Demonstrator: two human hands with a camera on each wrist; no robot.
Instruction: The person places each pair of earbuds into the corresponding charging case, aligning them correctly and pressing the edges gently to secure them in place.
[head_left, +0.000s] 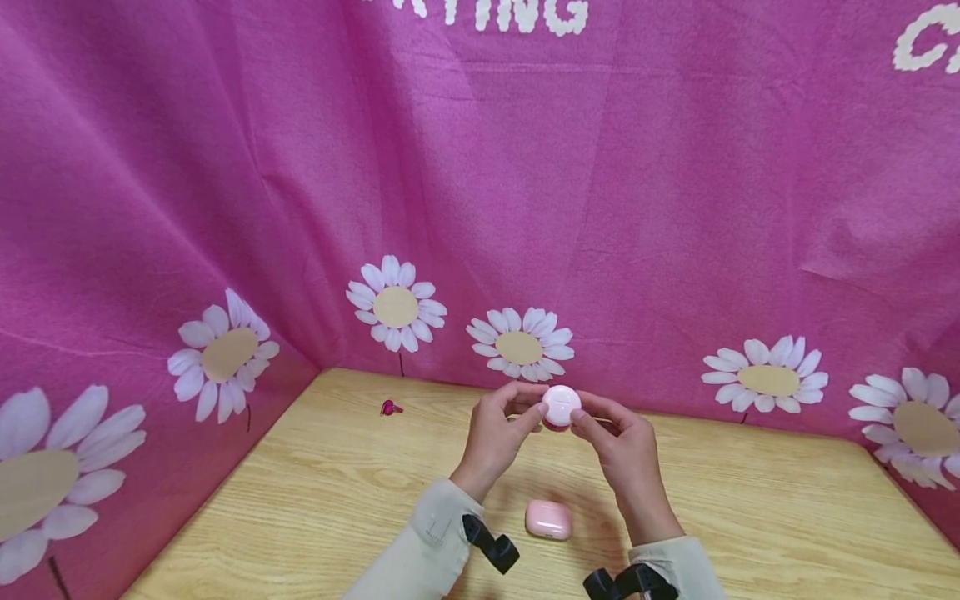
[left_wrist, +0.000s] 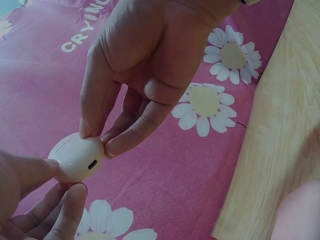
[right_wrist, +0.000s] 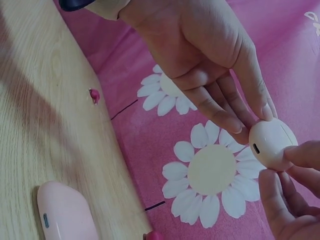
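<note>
A glossy white, rounded earbud case (head_left: 561,406) is raised above the wooden table between both hands. My left hand (head_left: 491,433) pinches its left side with thumb and fingertips. On the opposite side my right hand (head_left: 626,450) pinches it too. In the left wrist view, the case (left_wrist: 75,157) shows a fine seam and a dark charging port; its lid looks closed. That port also shows in the right wrist view of the case (right_wrist: 270,142). Below the hands, a pink earbud case (head_left: 549,520) lies on the table.
A small magenta earbud (head_left: 390,407) lies toward the table's back left. Another magenta piece (right_wrist: 154,235) peeks in at the right wrist view's bottom edge. A pink cloth (head_left: 637,208) with daisies hangs behind the wooden table (head_left: 315,492) and along its sides.
</note>
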